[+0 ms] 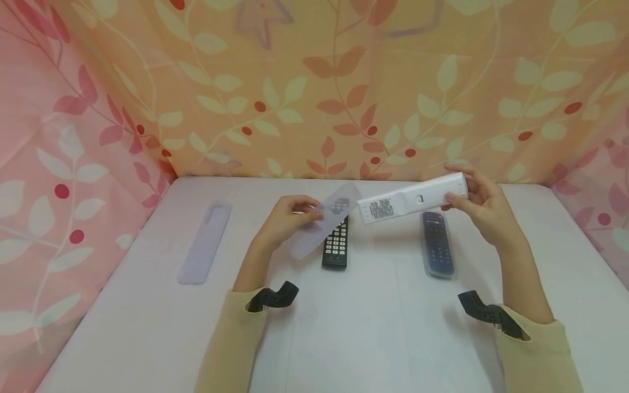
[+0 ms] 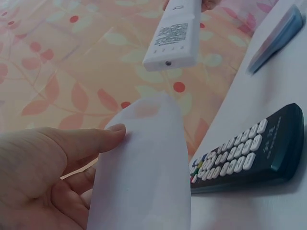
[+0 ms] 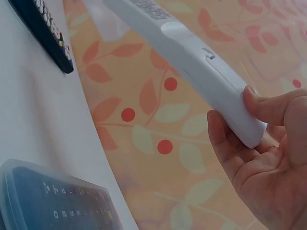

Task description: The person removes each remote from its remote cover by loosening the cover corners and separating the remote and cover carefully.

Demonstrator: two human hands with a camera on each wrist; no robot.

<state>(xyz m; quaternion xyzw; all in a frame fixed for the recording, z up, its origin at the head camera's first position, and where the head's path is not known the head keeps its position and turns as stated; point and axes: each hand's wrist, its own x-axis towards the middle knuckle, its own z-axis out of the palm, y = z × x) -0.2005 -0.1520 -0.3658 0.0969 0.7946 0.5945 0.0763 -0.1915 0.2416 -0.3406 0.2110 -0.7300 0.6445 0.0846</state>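
My left hand (image 1: 290,221) pinches a translucent silicone remote cover (image 2: 144,177) between thumb and fingers, tilted above the table. An oval cutout shows near the cover's upper end in the left wrist view. In my right hand (image 1: 484,204) is a white remote control (image 1: 410,197), gripped at one end with its back, bearing a printed code, turned toward the head camera. The remote's free end points at the cover's upper end, close to it. Below the cover lies a black remote (image 1: 336,248) with white buttons, partly hidden by the cover.
A dark blue remote in a clear cover (image 1: 438,244) lies on the white table (image 1: 363,327) below my right hand. Another pale translucent cover (image 1: 204,243) lies at the left. Floral cloth (image 1: 295,82) hangs behind the table and along both sides.
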